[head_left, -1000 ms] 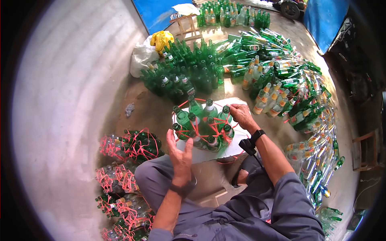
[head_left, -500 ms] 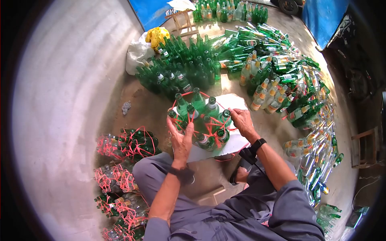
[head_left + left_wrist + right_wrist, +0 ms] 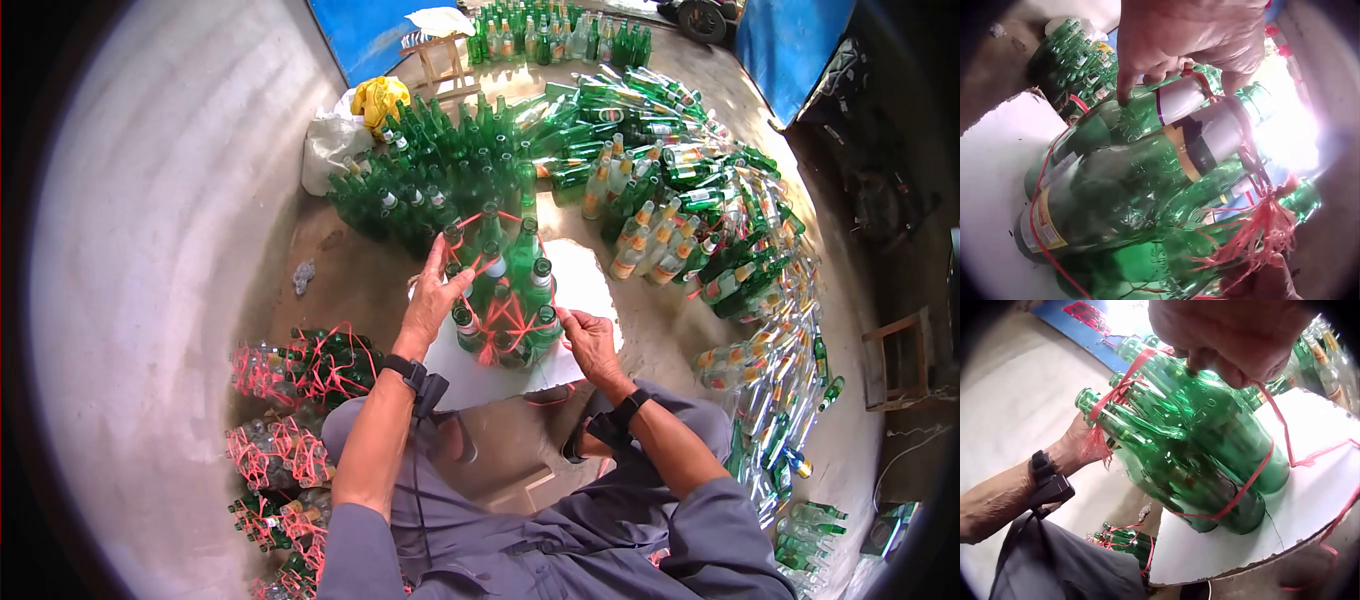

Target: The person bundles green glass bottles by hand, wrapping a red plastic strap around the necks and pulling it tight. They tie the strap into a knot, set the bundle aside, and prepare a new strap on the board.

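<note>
A bundle of several green glass bottles [image 3: 522,262] stands on a white board [image 3: 588,280], with red plastic string [image 3: 1244,490] around the bodies and across the necks. My left hand [image 3: 430,305] is at the bundle's left side. Its fingers and thumb grip around a bottle neck, and the left wrist view shows them over white neck labels [image 3: 1179,100]. At the right side, my right hand [image 3: 592,345] is curled and pinches the red string, which runs from under it down to the board. A frayed red string knot [image 3: 1266,228] hangs at the necks.
Tied bottle bundles [image 3: 335,365] lie at the left. Standing green bottles [image 3: 450,150] fill the floor ahead, and a long heap of loose bottles [image 3: 740,200] curves down the right. A wooden stool frame [image 3: 440,65] stands at the back beside a blue door [image 3: 370,35].
The bottle bundle has turned on the board. My left hand has moved up and forward along its left side; my right hand has come down and closer to me. The head view has shifted slightly.
</note>
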Available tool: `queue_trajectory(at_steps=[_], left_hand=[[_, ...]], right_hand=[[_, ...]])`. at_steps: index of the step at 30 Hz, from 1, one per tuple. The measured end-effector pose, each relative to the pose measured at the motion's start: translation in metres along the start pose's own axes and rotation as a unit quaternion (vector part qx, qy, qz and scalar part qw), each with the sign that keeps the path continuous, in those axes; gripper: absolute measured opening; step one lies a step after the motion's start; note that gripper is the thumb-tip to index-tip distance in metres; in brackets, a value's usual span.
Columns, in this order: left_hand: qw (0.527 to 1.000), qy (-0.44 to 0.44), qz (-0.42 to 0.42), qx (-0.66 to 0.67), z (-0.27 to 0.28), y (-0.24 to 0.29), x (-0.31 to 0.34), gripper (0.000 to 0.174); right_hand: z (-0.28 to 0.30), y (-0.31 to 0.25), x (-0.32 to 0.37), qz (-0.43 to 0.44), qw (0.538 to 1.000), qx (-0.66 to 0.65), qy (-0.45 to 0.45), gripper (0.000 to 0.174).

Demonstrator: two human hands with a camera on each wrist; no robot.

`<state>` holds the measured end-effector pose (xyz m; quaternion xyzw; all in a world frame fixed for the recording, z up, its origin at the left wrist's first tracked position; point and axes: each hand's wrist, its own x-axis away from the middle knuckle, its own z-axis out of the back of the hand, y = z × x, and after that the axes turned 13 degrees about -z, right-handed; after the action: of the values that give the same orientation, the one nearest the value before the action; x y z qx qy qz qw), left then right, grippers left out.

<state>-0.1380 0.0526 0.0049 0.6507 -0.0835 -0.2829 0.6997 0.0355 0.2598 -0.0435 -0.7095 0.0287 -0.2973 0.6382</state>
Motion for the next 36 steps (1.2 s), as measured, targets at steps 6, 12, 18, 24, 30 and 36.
queue_trajectory(at_steps=[6,12,18,24,30,36], left_hand=[[0.998,0.052,-0.012,-0.012,-0.008,-0.001,0.011,0.081],[0.998,0.064,-0.017,0.007,-0.013,-0.01,-0.006,0.064],[0.998,-0.039,-0.022,0.052,-0.001,-0.001,-0.03,0.054],[0.998,-0.013,0.06,-0.002,0.004,0.003,-0.028,0.056],[0.988,0.114,-0.035,-0.101,0.005,0.041,0.024,0.038],[0.889,0.014,-0.268,-0.372,-0.034,0.076,0.083,0.026]], right_hand=[[0.001,-0.001,-0.002,0.0,1.0,0.022,-0.004,0.03],[-0.006,0.001,0.001,0.045,0.999,0.008,0.018,0.032],[-0.015,0.009,0.014,0.026,0.999,0.03,0.015,0.031],[-0.012,0.011,0.017,0.024,0.996,0.09,-0.002,0.03],[-0.011,0.023,0.007,0.066,0.993,0.093,-0.009,0.029],[-0.011,0.018,0.013,0.14,0.973,0.177,0.037,0.026]])
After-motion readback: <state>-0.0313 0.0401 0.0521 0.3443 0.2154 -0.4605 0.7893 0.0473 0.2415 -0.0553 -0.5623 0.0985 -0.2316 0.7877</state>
